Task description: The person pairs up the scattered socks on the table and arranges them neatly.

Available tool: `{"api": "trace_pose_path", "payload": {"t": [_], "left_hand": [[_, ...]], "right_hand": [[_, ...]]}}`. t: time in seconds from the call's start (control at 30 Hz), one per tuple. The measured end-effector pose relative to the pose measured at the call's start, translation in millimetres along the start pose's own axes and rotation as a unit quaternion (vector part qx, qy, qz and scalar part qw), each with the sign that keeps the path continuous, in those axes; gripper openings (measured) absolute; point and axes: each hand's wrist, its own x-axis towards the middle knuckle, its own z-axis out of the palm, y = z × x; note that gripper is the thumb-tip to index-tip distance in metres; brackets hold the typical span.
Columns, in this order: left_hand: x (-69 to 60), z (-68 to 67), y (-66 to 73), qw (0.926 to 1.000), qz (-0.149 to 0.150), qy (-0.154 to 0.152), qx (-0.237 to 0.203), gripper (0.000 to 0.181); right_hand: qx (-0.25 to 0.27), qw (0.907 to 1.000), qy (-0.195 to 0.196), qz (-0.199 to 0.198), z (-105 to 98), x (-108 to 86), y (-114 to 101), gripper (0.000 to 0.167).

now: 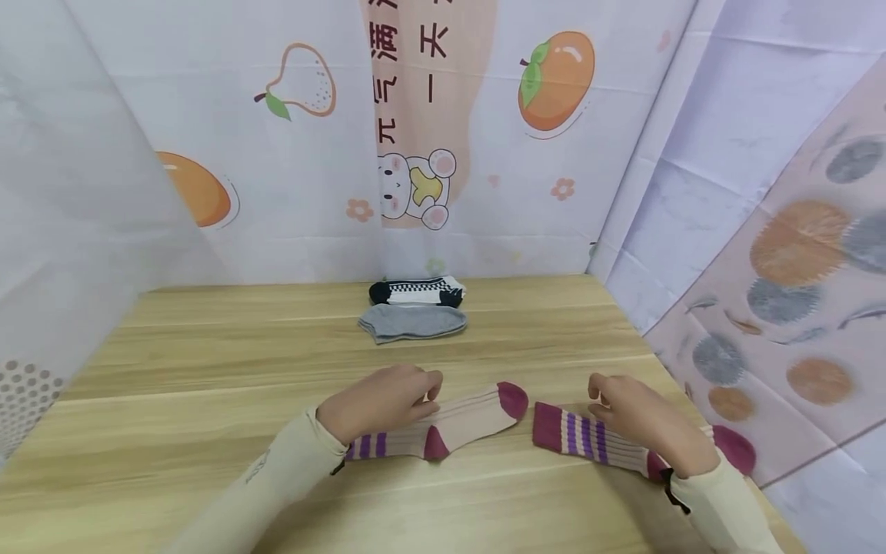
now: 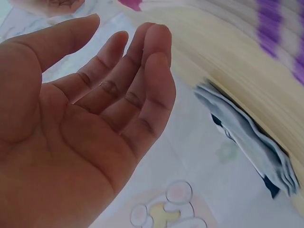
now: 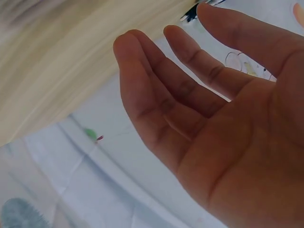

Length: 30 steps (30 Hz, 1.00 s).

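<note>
Two matching cream socks with purple stripes and maroon heels, toes and cuffs lie flat on the wooden table. Over the left sock (image 1: 477, 419) hovers my left hand (image 1: 384, 400), its fingers loosely bent and holding nothing; that hand and sleeve hide the sock's cuff end. My right hand (image 1: 644, 415) is above the right sock (image 1: 584, 438), also holding nothing, and covers part of its middle. In the wrist views the left palm (image 2: 71, 137) and the right palm (image 3: 237, 137) both show bare, with fingers relaxed.
Farther back on the table (image 1: 228, 346) lies a folded grey pair of socks (image 1: 415, 322), with a black-and-white patterned pair (image 1: 418, 292) just behind it. A printed curtain (image 1: 291, 192) hangs along the table's back edge, and another patterned cloth (image 1: 782, 308) hangs at the right.
</note>
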Motion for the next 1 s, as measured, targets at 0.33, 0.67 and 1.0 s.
{"api": "trace_pose_path", "payload": {"t": [0.33, 0.67, 1.0], "left_hand": [[38.6, 8.7, 18.1, 0.9993, 0.032, -0.021, 0.004, 0.009], [75.1, 25.4, 46.3, 0.9956, 0.087, -0.024, 0.027, 0.011], [108.6, 43.2, 73.0, 0.9904, 0.129, -0.024, 0.043, 0.008]], "right_hand": [[-0.010, 0.9988, 0.042, 0.023, 1.9, -25.8, 27.7, 0.014], [0.006, 0.9934, 0.109, 0.036, -1.2, -54.3, 57.1, 0.014], [-0.049, 0.9732, 0.224, 0.018, 8.6, -76.7, 91.0, 0.028]]}}
